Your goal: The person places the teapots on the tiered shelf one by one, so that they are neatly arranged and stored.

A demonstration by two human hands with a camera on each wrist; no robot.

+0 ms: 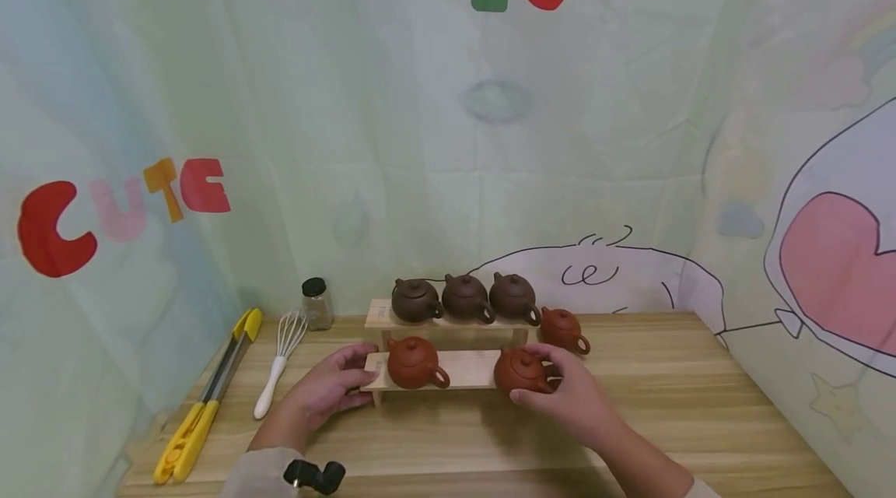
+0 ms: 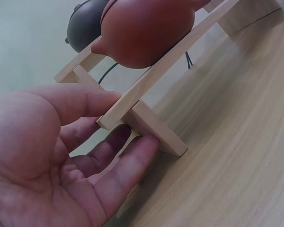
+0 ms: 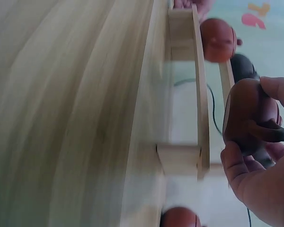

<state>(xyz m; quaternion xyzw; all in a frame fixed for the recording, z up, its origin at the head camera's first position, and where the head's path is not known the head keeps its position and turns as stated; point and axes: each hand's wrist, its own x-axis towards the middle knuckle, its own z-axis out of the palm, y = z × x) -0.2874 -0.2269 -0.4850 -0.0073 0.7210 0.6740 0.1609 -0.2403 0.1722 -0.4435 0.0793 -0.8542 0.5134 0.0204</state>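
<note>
My right hand (image 1: 577, 401) holds a reddish-brown clay teapot (image 1: 516, 373) by its body, thumb and fingers on opposite sides. In the right wrist view this teapot (image 3: 244, 116) hangs a little above the right end of the front wooden stand, with its handle toward the palm. My left hand (image 1: 327, 391) grips the left end of that low stand (image 1: 469, 369). In the left wrist view the thumb lies at the plank's edge and the fingers reach under it to the leg (image 2: 154, 125). Another reddish-brown teapot (image 1: 411, 364) sits on the stand's left part.
Behind is a second wooden stand (image 1: 379, 314) bearing three dark brown teapots (image 1: 465, 299) in a row. To its right a reddish-brown teapot (image 1: 562, 328) stands on the table. Yellow-handled tongs (image 1: 203, 405), a whisk (image 1: 278, 369) and a black-lidded jar (image 1: 317, 305) are at the left.
</note>
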